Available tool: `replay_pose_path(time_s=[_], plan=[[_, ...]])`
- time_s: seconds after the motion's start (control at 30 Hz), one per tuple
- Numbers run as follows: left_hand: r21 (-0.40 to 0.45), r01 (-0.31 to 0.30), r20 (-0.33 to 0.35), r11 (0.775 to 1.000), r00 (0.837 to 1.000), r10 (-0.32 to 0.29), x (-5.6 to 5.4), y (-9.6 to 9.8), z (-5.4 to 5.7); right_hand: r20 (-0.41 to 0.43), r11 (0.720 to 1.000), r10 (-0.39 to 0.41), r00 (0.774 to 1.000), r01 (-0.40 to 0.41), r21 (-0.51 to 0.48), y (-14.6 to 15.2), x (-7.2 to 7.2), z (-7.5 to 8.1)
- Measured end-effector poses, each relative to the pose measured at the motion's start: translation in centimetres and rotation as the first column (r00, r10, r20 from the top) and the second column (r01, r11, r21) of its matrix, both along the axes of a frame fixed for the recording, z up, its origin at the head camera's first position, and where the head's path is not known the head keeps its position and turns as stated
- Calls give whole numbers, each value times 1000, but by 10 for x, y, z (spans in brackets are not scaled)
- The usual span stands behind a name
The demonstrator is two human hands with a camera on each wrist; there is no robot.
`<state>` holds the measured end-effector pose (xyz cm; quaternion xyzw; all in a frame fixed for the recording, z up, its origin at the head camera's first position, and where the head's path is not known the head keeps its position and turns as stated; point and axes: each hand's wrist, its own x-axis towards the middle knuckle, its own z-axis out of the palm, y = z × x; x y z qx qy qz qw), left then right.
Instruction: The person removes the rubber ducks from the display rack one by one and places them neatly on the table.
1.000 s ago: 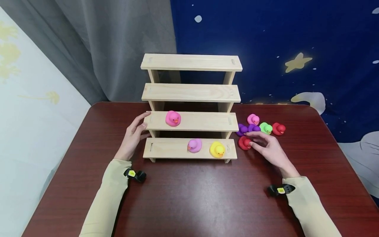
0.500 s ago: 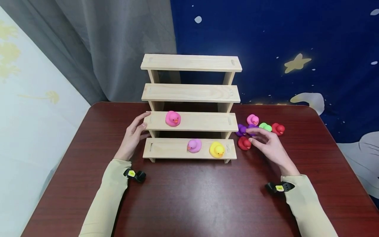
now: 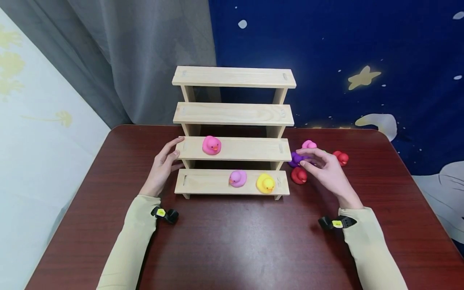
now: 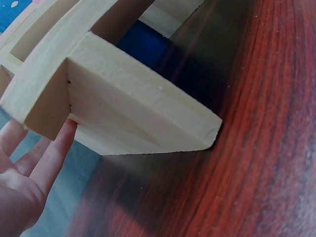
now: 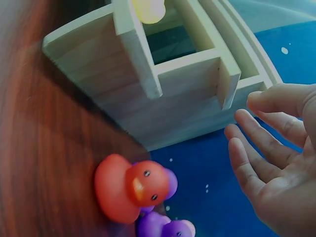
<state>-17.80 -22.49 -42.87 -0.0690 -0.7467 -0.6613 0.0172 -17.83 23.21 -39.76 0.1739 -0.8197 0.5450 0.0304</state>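
Observation:
A four-step wooden display stand [image 3: 250,149] stands on the table. My left hand [image 3: 159,171] touches the left end of its second step from the bottom; in the left wrist view its fingers [image 4: 57,150] lie extended against the wood. A pink rubber duck [image 3: 212,145] sits on that step. A lilac duck [image 3: 237,178] and a yellow duck [image 3: 266,183] occupy the lowest step. Over the ducks at the stand's right hovers my right hand [image 3: 328,175], fingers loosely bent and holding nothing. Nearest to it are a purple duck [image 3: 295,159] and a red duck [image 5: 116,190].
Another red duck [image 3: 341,158] lies right of my right hand, and a pink duck [image 3: 309,144] sits behind it. The dark wooden table [image 3: 232,237] extends in front of the stand. Grey and blue curtains [image 3: 145,60] hang behind.
My right hand has shifted slightly left and away from me, from beside the near red duck toward the purple ducks, and now covers the green duck. The left hand stays put.

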Motion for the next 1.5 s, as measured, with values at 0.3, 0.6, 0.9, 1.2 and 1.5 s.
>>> replay_pose_path(time_s=[0.3,0.6,0.9,1.2,1.5], plan=[[-6,5,-2,1000,1000,-5,0,-1,-2,-7,997,38,999,-38,-60,-14,-5,16],[-10,4,-8,1000,1000,-4,0,0,-1,-30,986,72,997,-76,-148,-31,-9,27],[-2,5,-8,1000,1000,-6,0,-1,-1,-34,977,105,994,-110,-184,-48,-11,31],[19,6,-2,1000,1000,-6,-1,-1,-2,-20,968,166,986,-167,-188,-67,-11,34],[18,-1,1,1000,1000,1,0,0,-2,-21,940,231,973,-229,-253,-93,-10,36]])
